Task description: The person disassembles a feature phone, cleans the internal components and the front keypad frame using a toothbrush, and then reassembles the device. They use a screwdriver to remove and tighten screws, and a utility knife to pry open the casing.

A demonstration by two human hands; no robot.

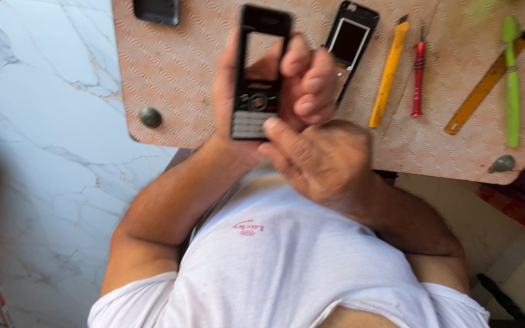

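Black plastic phone front housing (256,73), long & narrow w/ an empty screen window up top and a keypad at the bottom, is held up over the near edge of the desk (183,91), an orange-patterned board w/ rounded corners.

Left hand (287,79) wraps it from behind: palm at the back, fingers (311,79) curled round the right edge & pressed together, tips lying on the front beside the window. Skin shows through the window opening. So housing sits between palm and curled fingers, clamped.

Right hand (317,158) comes in from below, fingers loosely bunched, one fingertip touching the lower right corner by the keypad. Can't tell if it grips or only presses.

On the desk behind the hands:
- second black phone frame (352,36) w/ a pale rectangular window, just right of the left hand, partly hidden by it
- yellow flat tool (389,73)
- small red screwdriver (418,76) beside it
- brownish-yellow ruler-like strip (487,85), lying diagonally
- bright green stick tool (511,79) crossing over that strip
- dark flat piece (157,11) at top edge, cut off by the frame

White marble-look floor (44,152) at left. Picture is a bit blurred.
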